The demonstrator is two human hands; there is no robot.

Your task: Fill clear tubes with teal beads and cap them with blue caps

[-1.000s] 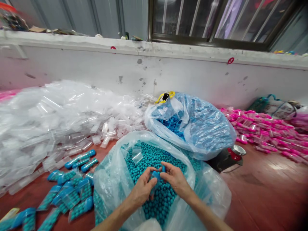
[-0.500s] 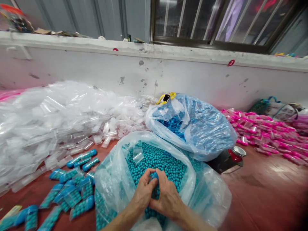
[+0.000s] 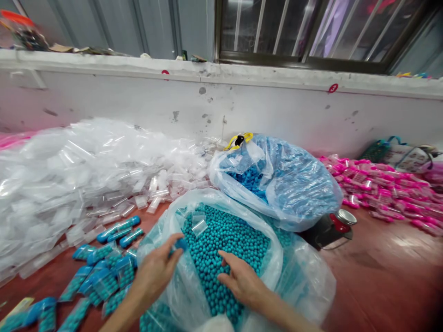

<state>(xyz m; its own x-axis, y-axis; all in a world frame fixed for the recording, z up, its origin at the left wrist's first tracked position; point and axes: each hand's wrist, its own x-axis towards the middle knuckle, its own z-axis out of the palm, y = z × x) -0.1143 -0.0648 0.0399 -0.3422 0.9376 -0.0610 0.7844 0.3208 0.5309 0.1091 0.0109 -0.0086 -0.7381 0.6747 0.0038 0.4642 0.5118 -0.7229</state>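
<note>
My left hand is closed in a pinch on a blue-capped tube, held at the left rim of the clear bag of teal beads, which sits at the near edge of the red tabletop. My right hand lies flat and spread, fingers loosely apart, palm down on the beads inside that bag. Filled blue-capped tubes lie scattered at the near left corner of the tabletop, just beside the bag. A heap of empty clear tubes occupies the far left. A bag of blue caps stands just behind the bead bag. Pink packets lie toward the right edge.
</note>
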